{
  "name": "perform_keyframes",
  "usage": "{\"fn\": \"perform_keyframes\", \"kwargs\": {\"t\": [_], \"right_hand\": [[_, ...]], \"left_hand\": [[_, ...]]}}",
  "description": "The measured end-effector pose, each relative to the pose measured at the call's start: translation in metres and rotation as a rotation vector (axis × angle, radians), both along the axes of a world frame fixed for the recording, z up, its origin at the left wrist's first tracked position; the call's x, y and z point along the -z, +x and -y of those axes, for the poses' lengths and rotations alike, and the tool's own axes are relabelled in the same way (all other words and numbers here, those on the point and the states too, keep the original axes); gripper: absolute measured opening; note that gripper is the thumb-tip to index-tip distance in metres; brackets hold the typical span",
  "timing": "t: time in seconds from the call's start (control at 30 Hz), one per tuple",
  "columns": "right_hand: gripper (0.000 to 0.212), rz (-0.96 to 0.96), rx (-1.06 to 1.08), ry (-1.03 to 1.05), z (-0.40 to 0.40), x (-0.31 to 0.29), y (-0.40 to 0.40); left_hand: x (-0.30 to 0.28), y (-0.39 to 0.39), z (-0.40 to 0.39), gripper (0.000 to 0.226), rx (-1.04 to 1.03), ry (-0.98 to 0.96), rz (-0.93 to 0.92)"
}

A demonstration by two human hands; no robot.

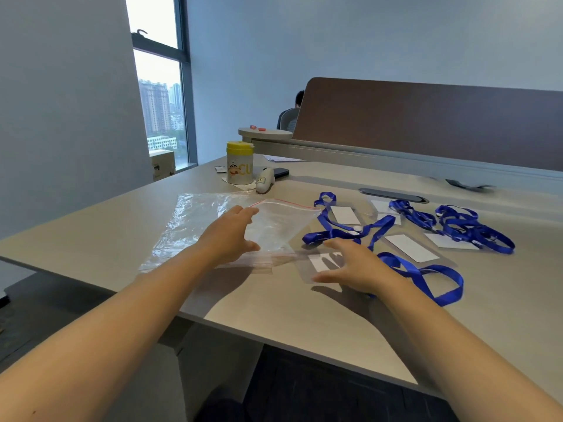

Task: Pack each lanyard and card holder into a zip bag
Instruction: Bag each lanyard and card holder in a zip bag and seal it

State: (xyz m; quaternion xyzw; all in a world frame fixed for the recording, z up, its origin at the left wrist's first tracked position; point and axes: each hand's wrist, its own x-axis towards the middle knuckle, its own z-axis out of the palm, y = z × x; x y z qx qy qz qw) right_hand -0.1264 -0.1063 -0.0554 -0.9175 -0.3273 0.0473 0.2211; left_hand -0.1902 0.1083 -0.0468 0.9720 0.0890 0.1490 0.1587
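While both your forearms reach in from the near edge of the desk (274, 315), your left hand (231, 236) rests on the stack of zip bags (213, 220), fingers straight and close together, thumb splayed to the right along the near edge of the stack. Bags are thin clear crinkly film, rectangular, with a red line along the zip strip; the top one's mouth (283, 204) is lifted a bit at the far right corner.

Your right hand (356, 266) sits spread over the nearest card holder (323, 263), fingers and thumb apart and relaxed, not gripping anything. I can't tell if the fingertips actually touch it. That holder is a flat clear plastic sleeve with a white card insert, lying near the desk's near edge, just right of the bag stack. Its blue lanyard (426, 278) is flat woven ribbon, looped toward the right.

More holders with white inserts (411, 246) and tangled blue lanyards (469, 226) lie further toward the right side of the desk, in the middle of its depth.

Toward the far left corner: a white cylindrical canister (240, 162) with a yellow lid, cartoon print and orange letters "CU". Beside it a small white plush-looking object (264, 179) and a dark phone (280, 172). Desk top is matte beige.
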Motion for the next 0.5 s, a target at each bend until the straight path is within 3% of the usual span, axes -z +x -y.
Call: {"fn": "perform_keyframes", "kwargs": {"t": [0.2,0.5], "right_hand": [[0.080,-0.031,0.025,-0.100,0.009,0.008,0.002],[0.070,0.079,-0.015,-0.175,0.008,0.010,0.000]], "left_hand": [[0.008,0.005,0.010,0.074,0.083,-0.023,-0.011],[0.012,0.004,0.014,0.072,0.098,-0.028,0.016]]}}
